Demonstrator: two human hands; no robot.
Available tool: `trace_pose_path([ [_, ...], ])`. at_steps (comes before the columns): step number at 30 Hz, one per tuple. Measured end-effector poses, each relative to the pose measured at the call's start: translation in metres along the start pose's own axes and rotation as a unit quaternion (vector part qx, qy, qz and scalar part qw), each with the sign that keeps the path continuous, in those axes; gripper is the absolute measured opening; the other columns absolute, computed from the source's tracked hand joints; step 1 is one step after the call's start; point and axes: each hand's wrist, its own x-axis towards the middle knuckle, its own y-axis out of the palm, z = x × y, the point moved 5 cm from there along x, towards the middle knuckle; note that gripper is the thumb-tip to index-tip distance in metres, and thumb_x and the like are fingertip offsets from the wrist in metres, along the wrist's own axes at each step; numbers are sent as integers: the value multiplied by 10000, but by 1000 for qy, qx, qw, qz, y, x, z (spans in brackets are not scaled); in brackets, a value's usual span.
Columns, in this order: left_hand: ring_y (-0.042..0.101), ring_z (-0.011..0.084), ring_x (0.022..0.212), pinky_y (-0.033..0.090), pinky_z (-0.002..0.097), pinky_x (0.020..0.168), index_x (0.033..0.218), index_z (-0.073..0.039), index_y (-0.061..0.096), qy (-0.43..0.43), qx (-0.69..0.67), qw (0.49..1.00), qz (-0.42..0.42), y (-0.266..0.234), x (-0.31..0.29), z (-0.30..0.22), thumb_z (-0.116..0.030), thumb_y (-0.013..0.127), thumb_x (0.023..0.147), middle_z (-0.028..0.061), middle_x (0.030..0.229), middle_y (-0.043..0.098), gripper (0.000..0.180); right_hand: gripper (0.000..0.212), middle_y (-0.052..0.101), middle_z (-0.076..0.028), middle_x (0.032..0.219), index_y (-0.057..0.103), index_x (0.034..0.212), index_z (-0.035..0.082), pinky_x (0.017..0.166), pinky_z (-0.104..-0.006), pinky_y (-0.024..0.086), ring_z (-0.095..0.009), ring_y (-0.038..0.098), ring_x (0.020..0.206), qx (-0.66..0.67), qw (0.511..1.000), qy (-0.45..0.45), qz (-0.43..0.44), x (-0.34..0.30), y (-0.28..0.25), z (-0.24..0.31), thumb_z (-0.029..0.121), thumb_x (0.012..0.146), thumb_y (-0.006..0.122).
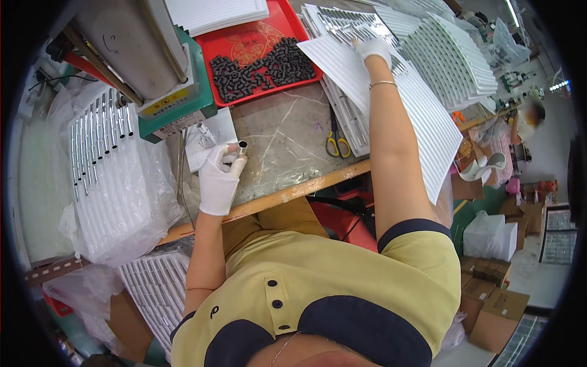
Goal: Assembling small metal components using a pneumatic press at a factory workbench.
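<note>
My left hand, in a white glove with bare fingertips, pinches a short shiny metal tube upright above the table's front part. The tube's dark round end faces up. My right hand, gloved the same way, reaches far forward to a tray of metal tubes on a stack of white ribbed sheets. Its fingers are bent down among the tubes; what they pinch, if anything, is too small to make out. A loose white ribbed sheet slants beneath my right wrist.
A red tray holds many small black plugs. Yellow-and-black scissors lie by the stack. A green-based press machine stands at left, beside plastic-wrapped ribbed sheets with metal tubes. More ribbed sheets are at far right. Another person sits beyond.
</note>
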Motion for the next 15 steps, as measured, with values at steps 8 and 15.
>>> trace_pose_path([
  [8, 539, 61, 666, 427, 185, 597, 998, -14, 585, -19, -69, 997, -19, -1, 8, 4, -21, 662, 765, 36, 835, 621, 246, 341, 640, -205, 977, 658, 970, 53, 824, -372, 461, -316, 604, 952, -89, 970, -221, -56, 24, -1, 16, 315, 768, 575],
  [15, 551, 55, 708, 437, 183, 610, 1005, -25, 596, -65, -106, 992, -30, -8, 2, -3, -27, 671, 759, 11, 862, 631, 258, 279, 648, -68, 750, 594, 869, -19, 622, -227, 466, -104, 590, 671, 384, 789, -403, 259, -290, -13, 105, 252, 808, 618],
])
